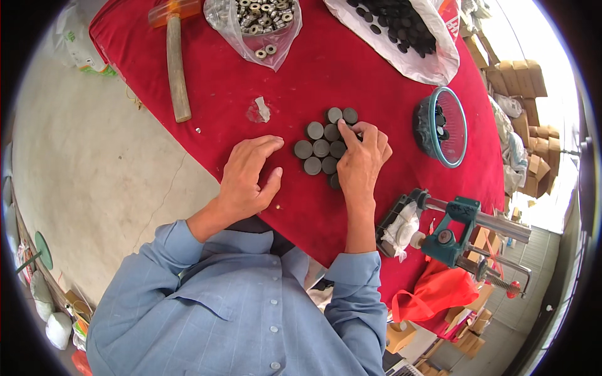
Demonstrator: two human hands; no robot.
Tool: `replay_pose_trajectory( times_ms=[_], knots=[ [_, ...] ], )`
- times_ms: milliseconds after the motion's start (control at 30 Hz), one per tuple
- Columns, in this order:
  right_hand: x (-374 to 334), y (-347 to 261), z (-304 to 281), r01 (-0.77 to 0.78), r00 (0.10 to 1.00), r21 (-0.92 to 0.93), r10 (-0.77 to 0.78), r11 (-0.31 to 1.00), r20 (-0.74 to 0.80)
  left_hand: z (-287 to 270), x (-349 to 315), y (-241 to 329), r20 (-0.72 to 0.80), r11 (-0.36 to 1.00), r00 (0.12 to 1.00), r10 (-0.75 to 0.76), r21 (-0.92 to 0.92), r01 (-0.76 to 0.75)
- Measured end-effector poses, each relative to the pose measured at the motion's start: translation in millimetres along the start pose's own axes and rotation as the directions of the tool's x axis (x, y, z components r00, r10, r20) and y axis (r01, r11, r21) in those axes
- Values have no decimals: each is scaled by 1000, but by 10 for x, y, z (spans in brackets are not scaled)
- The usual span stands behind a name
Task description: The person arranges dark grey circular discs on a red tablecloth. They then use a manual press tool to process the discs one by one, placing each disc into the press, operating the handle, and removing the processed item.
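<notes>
A cluster of round black discs [320, 148] lies flat and close together on a red cloth [301, 81] in front of me. My right hand [362, 153] is over the cluster's right side, its fingers bent around a dark disc that is mostly hidden beneath them. One fingertip rests at the edge of the upper discs. To the left of the cluster, my left hand [251, 177] hovers with thumb and fingers apart, holding nothing and not touching the discs.
A wooden-handled mallet [177, 75] lies far left. Behind are a clear bag of metal rings [260, 28] and a white sack of black discs [433, 62]. At right stand a blue-rimmed basket [465, 125] and a green clamp-like metal tool [453, 233]. A paper scrap [262, 109] lies mid-table.
</notes>
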State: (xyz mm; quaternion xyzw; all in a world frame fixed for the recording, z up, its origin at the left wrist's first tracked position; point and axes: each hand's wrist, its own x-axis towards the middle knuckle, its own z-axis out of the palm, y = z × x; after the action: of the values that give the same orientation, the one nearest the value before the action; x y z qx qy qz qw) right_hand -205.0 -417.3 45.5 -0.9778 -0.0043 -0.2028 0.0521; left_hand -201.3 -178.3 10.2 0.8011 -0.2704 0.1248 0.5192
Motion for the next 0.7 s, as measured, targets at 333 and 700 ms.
replay_pose_trajectory(
  times_ms=[333, 700],
  knots=[
    [-75, -125, -9, -1, 1000, 31, 1, 1000, -12, 23, 7, 0, -10, 1000, 1000, 9, 21, -9],
    [-245, -353, 5, 22, 999, 79, -24, 997, 26, 34, 4, 3, 6, 998, 1000, 13, 61, -14]
  ],
)
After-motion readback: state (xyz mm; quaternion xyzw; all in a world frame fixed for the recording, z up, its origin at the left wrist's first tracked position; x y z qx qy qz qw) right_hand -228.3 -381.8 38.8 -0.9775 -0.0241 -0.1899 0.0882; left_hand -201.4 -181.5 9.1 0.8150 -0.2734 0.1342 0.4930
